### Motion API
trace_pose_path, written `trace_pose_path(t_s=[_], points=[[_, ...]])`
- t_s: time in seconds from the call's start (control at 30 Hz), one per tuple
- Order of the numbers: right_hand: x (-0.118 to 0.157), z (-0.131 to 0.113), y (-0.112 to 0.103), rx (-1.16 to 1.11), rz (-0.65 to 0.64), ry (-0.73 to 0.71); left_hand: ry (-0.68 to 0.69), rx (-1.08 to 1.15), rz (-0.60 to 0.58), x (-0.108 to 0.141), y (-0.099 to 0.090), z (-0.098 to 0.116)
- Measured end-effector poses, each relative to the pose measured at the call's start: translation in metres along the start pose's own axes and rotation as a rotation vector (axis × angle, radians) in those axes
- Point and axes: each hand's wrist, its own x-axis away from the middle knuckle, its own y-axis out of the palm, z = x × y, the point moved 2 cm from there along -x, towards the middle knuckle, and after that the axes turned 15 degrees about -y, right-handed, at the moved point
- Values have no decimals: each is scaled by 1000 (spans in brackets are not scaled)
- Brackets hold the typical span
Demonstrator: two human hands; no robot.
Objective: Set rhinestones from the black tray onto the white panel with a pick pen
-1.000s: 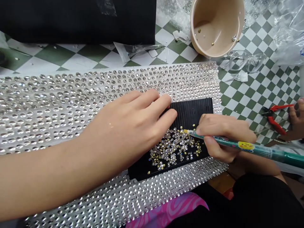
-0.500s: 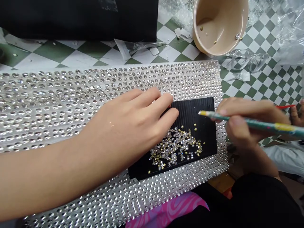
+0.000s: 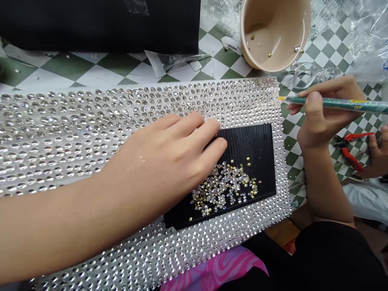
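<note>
**A:** Where are the loose stones [image 3: 224, 188]?

**B:** In a heap on a black board [image 3: 251, 141], which lies on a big sheet of rhinestones [image 3: 91, 121].

**A:** Are the fingers on them?

**B:** No. The left hand [image 3: 169, 157] lies flat, its fingers [image 3: 209, 129] close together, with the tips at the board's upper edge. The stones sit just below those fingers, not touching them.

**A:** And the right hand [image 3: 324, 113]?

**B:** Its thumb and fingers are pinched on a green pencil [image 3: 330, 102]. The yellow tip is at the sheet's top corner, well apart from the stones.

**A:** What else is close?

**B:** On a green-and-white checked cloth [image 3: 292, 157], another person's hand [image 3: 378, 155] is just beside red pliers [image 3: 351, 150]. A beige bowl [image 3: 274, 34] holds a few stones.
</note>
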Motion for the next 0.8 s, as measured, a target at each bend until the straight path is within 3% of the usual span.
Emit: trace_pose_path(t_s=[0.13, 0.3, 0.67, 0.8], points=[[0, 2, 1, -4, -4, -8, 127, -180, 30, 1, -3, -3], [1, 2, 0, -23, -25, -18, 115, -222, 118, -1, -2, 1], [0, 2, -3, 14, -34, -34, 166, -209, 62, 0, -4, -1], [1, 1, -3, 19, -39, -16, 52, -91, 25, 2, -1, -1]])
